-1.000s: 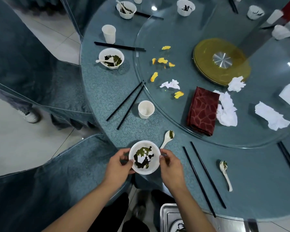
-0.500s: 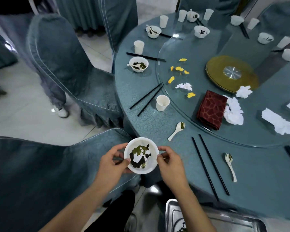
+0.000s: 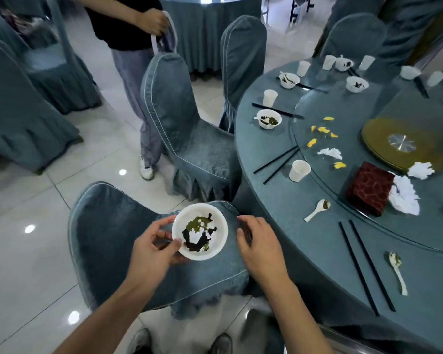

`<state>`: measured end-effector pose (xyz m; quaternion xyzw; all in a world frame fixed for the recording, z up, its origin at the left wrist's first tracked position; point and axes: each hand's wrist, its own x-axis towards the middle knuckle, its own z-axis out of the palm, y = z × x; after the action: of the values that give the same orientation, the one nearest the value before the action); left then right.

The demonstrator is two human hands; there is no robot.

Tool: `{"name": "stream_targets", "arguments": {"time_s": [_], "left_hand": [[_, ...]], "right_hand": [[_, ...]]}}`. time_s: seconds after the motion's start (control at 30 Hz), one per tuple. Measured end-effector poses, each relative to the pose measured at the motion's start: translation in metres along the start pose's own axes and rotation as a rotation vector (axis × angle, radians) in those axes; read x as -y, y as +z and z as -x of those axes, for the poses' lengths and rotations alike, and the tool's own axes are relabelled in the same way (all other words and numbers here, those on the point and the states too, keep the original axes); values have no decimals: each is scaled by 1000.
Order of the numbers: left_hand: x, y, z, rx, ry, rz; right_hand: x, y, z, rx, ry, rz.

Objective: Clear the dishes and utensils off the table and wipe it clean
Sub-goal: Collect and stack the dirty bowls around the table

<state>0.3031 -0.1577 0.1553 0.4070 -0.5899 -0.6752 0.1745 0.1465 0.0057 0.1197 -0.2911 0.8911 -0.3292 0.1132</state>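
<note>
Your hands: left hand (image 3: 154,247) grips the white bowl (image 3: 199,231) w/ thumb over the rim, fingers under; right hand (image 3: 260,245) hangs just beside it, fingers loosely curled, not touching. Bowl w/ dark green residue sits above the chair seat (image 3: 128,226), off the worktop (image 3: 274,200). Spoon (image 3: 317,210), cup (image 3: 299,170) & chopsticks (image 3: 366,267) lie on the worktop.

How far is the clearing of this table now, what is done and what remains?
Done: little that shows. In hand: the left hand holds one dirty bowl off the table, above a chair; the right hand is beside it, apart. Left: other bowls, cups, spoons, chopsticks, tissues. No wiping is visible.
</note>
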Motion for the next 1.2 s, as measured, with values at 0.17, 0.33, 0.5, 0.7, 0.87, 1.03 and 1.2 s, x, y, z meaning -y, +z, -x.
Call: {"name": "stream_targets", "arguments": {"time_s": [0.17,0.33,0.5,0.7,0.87,1.03,1.2], "left_hand": [[-11,-75,-5,-31,28,-27],[-33,-167,-21,-5,17,11],[-49,-259,-47,38,3,-7],[-68,-328,-86,73,-7,20],[-80,-343,-132,102,-26,30],[-99,-337,-200,146,-22,-37],[-131,-316,-278,200,-23,-98]], "right_hand": [[62,47,0,-22,-92,159],[135,105,-1,-76,-79,198],[205,166,-2,-130,-25,219],[258,211,-17,-129,8,254],[278,228,-50,-124,57,269],[284,249,-114,-173,99,217],[282,261,-186,-194,158,178]]}}
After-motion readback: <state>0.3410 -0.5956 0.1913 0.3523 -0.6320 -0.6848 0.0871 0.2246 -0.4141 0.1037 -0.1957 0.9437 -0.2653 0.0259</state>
